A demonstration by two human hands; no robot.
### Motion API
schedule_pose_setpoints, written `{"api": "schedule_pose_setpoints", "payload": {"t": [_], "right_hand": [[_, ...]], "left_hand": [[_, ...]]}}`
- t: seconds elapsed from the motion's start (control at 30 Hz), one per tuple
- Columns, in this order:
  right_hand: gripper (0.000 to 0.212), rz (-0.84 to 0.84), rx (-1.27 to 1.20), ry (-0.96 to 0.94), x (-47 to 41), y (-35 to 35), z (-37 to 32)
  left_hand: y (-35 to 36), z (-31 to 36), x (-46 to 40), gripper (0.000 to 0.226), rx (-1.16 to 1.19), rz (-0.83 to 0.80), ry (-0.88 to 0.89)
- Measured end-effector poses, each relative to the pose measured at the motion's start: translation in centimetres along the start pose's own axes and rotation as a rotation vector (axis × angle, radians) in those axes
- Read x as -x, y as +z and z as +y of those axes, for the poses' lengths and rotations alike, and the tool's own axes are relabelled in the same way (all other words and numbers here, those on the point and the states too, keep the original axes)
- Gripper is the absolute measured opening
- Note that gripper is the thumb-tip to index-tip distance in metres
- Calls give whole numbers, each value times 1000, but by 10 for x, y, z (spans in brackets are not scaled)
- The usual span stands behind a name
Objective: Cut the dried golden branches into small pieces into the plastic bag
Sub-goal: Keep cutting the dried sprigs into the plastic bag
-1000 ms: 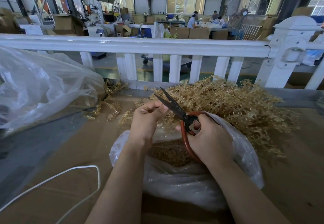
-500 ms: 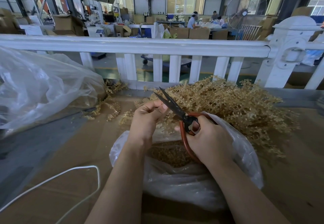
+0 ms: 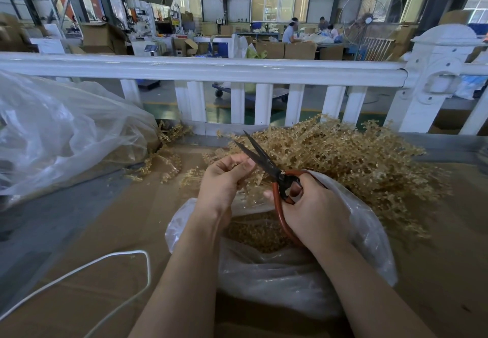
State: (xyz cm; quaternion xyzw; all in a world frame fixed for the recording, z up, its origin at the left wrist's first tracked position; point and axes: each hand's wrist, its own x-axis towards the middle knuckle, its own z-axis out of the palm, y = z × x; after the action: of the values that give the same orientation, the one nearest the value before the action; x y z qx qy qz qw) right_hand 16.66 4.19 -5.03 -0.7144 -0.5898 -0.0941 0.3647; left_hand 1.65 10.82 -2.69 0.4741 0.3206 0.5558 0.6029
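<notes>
Head view: the left hand [image 3: 224, 179] pinches a sprig of the dried golden branches [image 3: 351, 158], whose heap lies just beyond both hands. The right hand [image 3: 314, 205] grips the red-handled scissors [image 3: 266, 163], blades parted beside the left thumb. Below the hands sits the open plastic bag [image 3: 290, 279] holding cut pieces. Left of the left hand lie a larger clear bag [image 3: 66, 131] and a white cord [image 3: 111, 261] on the tabletop [image 3: 449, 271]; a white railing [image 3: 211, 69] stands beyond.

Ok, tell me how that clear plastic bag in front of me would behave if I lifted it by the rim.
The clear plastic bag looks thin and crumpled, so it would probably sag and fold rather than hold shape. The golden cut pieces fill only its bottom, so it likely feels light, and its wide-open mouth could spill them if tipped.
</notes>
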Motion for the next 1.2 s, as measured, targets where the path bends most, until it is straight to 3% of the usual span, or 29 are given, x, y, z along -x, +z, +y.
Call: {"api": "schedule_pose_setpoints", "payload": {"t": [0.2, 0.37, 0.5, 0.83, 1.03, 1.2], "right_hand": [[42, -37, 4, -1, 0, -2, -2], [42, -43, -13, -38, 0, -2, -2], [41, -33, -21, -50, 0, -2, -2], [46, 42, -2, -98, 0, -5, -6], [45, 35, -33, -89, 2, -8, -7], [45, -61, -36, -3, 2, -2, 0]], "left_hand": [[-2, -1, -2, 17, 0, 56, -14], [-4, -2, -1, 30, 5, 1, 23], [-6, -5, -2, 14, -45, -29, 70], [-5, -3, -1, 42, -156, -21, 210], [-5, -3, 0, 30, -176, -7, 237], [-5, -5, -2, 15, -97, 12, 110]]}}
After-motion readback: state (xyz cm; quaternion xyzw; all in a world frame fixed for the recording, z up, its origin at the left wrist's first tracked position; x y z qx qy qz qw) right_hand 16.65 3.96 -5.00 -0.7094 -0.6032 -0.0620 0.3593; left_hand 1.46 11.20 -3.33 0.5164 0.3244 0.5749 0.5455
